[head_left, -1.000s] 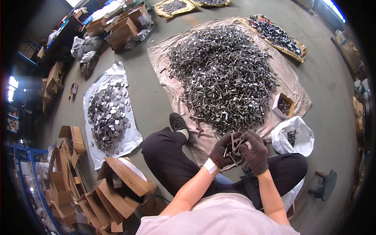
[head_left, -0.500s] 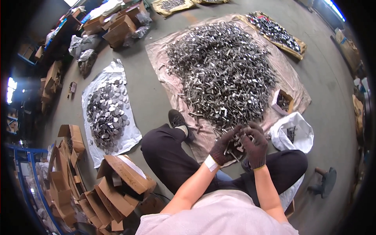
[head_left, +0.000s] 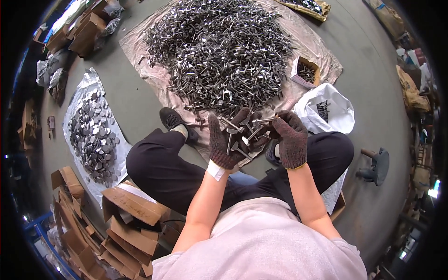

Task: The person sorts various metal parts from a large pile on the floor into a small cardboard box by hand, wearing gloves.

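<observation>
the left hand (head_left: 225,147), gloved, is palm up at the middle of the frame, thumb standing apart, fingers loosely spread under a bunch of bolts (head_left: 255,133). above it, through the upper middle, spreads a big heap (head_left: 228,56) of the same sort of metal pieces on a pinkish cloth (head_left: 154,77). just right of the bunch, the gloved right hand (head_left: 292,144) seems to pinch one bolt (head_left: 265,120) between thumb and fingers; the far fingertips i can't make out. right of centre, a white bag (head_left: 343,114) holds some dark pieces, and a small box (head_left: 298,80) above it holds more. with so much lying loose, i'd judge far more is left to handle than is done.

around them, from the left: grey discs (head_left: 95,140) on a white sheet (head_left: 122,151), then cartons (head_left: 135,205) crowding the lower left. the bent left leg (head_left: 158,161) lies between the sheet and the hands; the right leg (head_left: 331,151) lies just below the bag, hemming in that side. a low stool (head_left: 381,166) lies tipped over at right.
</observation>
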`<state>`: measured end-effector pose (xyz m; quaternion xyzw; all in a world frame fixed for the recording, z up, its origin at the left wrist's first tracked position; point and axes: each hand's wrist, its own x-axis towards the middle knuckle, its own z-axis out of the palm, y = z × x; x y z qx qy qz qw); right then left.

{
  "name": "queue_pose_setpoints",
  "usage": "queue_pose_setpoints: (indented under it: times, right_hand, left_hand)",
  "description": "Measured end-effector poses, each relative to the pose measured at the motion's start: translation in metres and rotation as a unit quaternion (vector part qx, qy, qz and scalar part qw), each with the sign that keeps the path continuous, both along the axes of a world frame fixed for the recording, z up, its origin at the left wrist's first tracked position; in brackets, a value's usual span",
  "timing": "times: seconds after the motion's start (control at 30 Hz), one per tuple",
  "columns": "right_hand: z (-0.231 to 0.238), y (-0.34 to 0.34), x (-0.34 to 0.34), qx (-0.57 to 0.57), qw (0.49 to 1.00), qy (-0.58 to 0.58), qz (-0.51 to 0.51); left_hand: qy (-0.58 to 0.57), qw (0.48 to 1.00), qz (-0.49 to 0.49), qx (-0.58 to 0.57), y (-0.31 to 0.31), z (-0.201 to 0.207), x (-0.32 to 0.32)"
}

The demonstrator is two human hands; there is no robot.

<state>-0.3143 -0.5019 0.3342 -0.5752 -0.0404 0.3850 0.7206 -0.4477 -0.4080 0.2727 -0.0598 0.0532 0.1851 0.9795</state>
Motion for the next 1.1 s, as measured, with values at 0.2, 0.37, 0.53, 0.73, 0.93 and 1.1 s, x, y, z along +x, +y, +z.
queue_pose_setpoints:
  times: [0.2, 0.37, 0.53, 0.73, 0.93, 1.1]
  right_hand:
    - [-0.002, -0.011, -0.005, -0.022, 0.995, -0.098, 0.004]
    - [-0.015, -0.017, -0.014, -0.037, 0.964, -0.261, 0.020]
    - [-0.028, -0.021, -0.010, -0.045, 0.874, -0.480, 0.057]
    - [-0.019, -0.022, -0.008, -0.064, 0.858, -0.500, 0.095]
    - [0.012, -0.009, 0.001, -0.099, 0.672, -0.715, 0.168]
    - [0.003, -0.005, 0.003, -0.114, 0.644, -0.736, 0.175]
  left_hand:
    - [-0.028, 0.997, 0.023, -0.063, -0.007, 0.008, -0.002]
    - [0.003, 0.998, 0.036, -0.059, -0.007, 0.012, 0.001]
    - [0.017, 0.999, 0.040, -0.024, -0.004, 0.015, 0.000]
    - [-0.012, 0.999, 0.038, -0.032, -0.005, 0.004, -0.003]
    - [-0.052, 0.993, 0.028, -0.103, -0.006, 0.004, -0.001]
    - [-0.110, 0.989, 0.036, -0.097, -0.006, -0.001, -0.001]
